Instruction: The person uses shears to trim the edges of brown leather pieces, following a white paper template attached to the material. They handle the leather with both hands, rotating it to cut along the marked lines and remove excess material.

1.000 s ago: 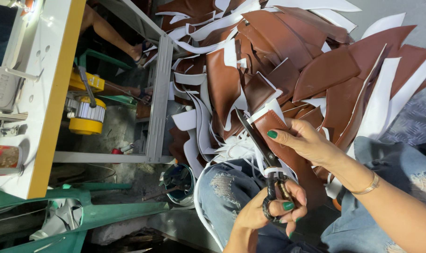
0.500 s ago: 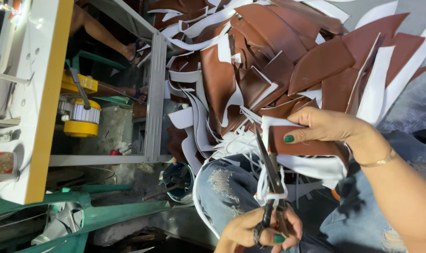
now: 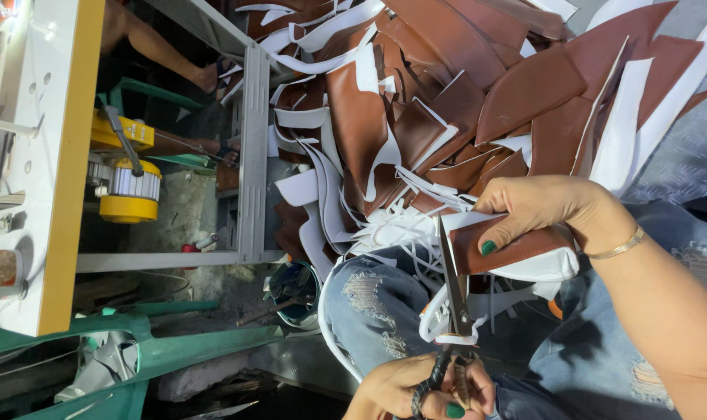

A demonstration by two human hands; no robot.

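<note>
Brown and white offcuts [image 3: 446, 101] lie heaped over the floor behind the person's knees, with a white work table [image 3: 34, 155] and its yellow motor [image 3: 128, 190] off to one side. Over the lap in torn jeans [image 3: 369, 299], one hand [image 3: 544, 206] is closed around a folded brown piece with a white underside [image 3: 516, 250], thumb pressed on its brown face, a thin bracelet [image 3: 619, 249] on the wrist. The other hand [image 3: 423, 389] is closed through the handles of a pair of scissors [image 3: 453, 295]. Because the picture is turned sideways, I cannot tell for sure which hand is left and which is right. The blades look almost shut and point away from the scissor hand, their tip just beside the free end of the brown piece. The piece's long axis runs across the line of the blades, so its end meets them nearly square. White trimmed strips [image 3: 415, 233] curl around the blades.
</note>
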